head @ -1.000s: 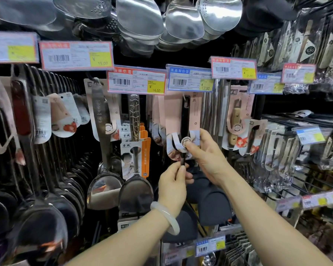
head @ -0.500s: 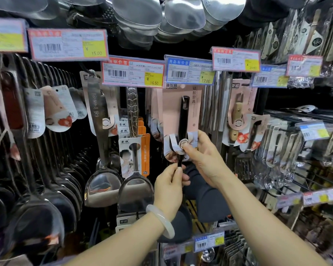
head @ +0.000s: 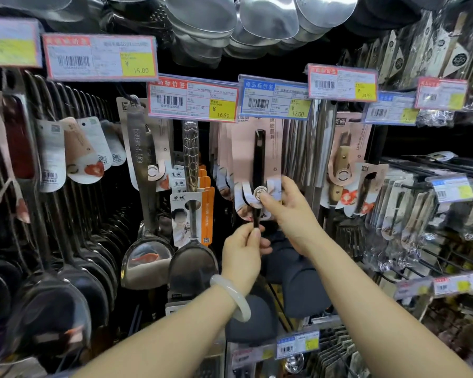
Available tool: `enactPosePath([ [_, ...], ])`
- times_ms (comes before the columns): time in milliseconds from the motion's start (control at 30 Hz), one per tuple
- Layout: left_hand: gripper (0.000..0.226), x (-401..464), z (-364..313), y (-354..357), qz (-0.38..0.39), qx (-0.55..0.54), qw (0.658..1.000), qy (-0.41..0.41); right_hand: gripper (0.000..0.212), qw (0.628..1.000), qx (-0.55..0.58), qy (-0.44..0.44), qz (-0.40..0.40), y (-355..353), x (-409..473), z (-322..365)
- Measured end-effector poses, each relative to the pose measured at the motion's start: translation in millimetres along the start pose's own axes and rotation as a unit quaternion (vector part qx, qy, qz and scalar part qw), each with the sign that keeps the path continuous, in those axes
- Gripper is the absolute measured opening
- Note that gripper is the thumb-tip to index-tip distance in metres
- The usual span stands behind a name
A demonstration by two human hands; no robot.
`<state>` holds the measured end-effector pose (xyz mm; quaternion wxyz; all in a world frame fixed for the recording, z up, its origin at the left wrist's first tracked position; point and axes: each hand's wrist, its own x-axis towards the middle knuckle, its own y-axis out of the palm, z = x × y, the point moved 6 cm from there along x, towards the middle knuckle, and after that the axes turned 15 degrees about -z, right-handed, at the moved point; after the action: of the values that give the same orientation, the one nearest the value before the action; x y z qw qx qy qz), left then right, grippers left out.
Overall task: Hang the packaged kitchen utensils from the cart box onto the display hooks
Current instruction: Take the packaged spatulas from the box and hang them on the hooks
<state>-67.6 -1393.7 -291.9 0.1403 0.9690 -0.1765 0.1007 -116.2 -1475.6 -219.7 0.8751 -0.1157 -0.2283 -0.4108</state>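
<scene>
The packaged utensil [head: 258, 170] hangs with its long axis vertical, directly under the blue price tag [head: 275, 100], its card top hidden behind that tag. The left hand [head: 242, 255] pinches the thin black handle below the card; the right hand [head: 287, 211], nearer the card, pinches the round fastener at its lower edge. The card is matte pink board and the handle glossy black.
</scene>
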Motion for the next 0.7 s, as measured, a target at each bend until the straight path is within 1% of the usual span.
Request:
enactPosePath([
  [67, 0.021, 10.7, -0.2, -1.5, 0.006, 0.007, 1.000, -0.009, 0.065, 0.995, -0.084, -0.030, -0.039, 4.7, 3.9, 1.2],
  [100, 0.021, 14.3, 0.0, -1.3, 0.014, 0.010, 1.000, -0.012, 0.075, 0.990, -0.117, -0.058, -0.054, 9.0, 3.7, 3.0],
  [133, 0.021, 16.4, -0.1, -0.5, 0.024, 0.009, 1.000, -0.012, 0.080, 0.983, -0.147, -0.087, -0.065, 13.7, 2.0, 4.7],
  [200, 0.021, 19.5, -0.5, 0.2, 0.036, 0.006, 0.999, -0.007, 0.079, 0.968, -0.199, -0.134, -0.075, 21.4, -0.9, 5.1],
  [267, 0.022, 24.0, -0.5, -0.1, 0.034, 0.002, 0.999, -0.004, 0.073, 0.957, -0.234, -0.150, -0.077, 26.1, 1.6, 4.8],
  [433, 0.020, 34.2, 2.4, 6.7, 0.035, -0.024, 0.999, -0.014, 0.080, 0.954, -0.256, -0.138, -0.075, 27.7, 16.0, 0.9],
  [533, 0.022, 42.2, 5.1, 8.2, 0.025, -0.012, 1.000, -0.001, 0.081, 0.951, -0.266, -0.140, -0.077, 27.2, 21.0, -0.7],
  [700, 0.026, 54.0, 5.9, 1.8, 0.030, 0.007, 0.999, 0.018, 0.082, 0.952, -0.262, -0.130, -0.094, 33.7, 22.1, -2.4],
])
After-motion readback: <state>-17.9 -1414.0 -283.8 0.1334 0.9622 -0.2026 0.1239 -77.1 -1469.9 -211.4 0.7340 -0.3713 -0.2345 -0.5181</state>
